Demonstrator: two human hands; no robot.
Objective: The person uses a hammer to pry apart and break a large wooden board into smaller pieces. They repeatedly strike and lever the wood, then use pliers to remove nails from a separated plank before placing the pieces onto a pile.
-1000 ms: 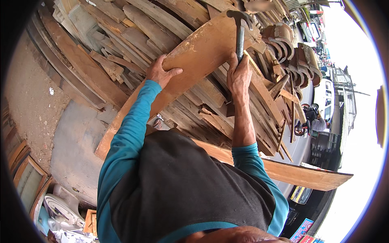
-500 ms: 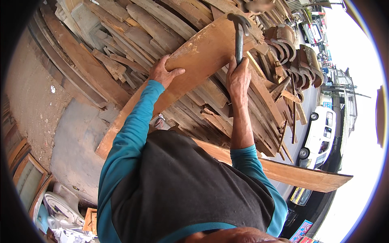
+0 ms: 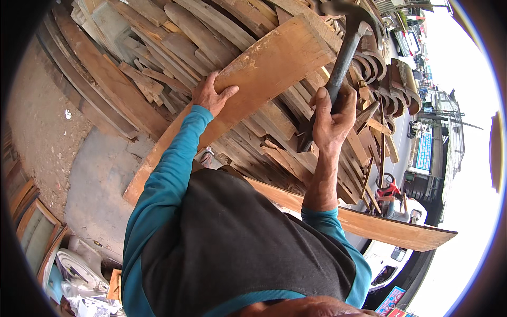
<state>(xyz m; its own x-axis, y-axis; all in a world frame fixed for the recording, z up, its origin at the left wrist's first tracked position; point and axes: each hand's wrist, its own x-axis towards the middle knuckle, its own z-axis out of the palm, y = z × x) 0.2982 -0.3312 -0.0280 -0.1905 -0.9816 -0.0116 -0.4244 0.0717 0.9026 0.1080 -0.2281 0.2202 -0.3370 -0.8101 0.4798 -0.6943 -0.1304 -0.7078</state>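
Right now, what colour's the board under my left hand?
The board is brown, with pale scuffs; best in head view.

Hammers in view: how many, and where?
1: hammer, gripped by its handle in the right hand, head right of the far end of the board. Others could lie hidden in the wood pile.

Board [image 3: 277, 59]: long, flat, orange-brown, w/ scuffed pale patches nr the upper edge; runs diag. from lower L to upper R, far end cut abt. square. Hammer [image 3: 346, 56]: claw type, dk. metal head, dk. handle; tilted, head up top, just R of board's far end, clear of it.
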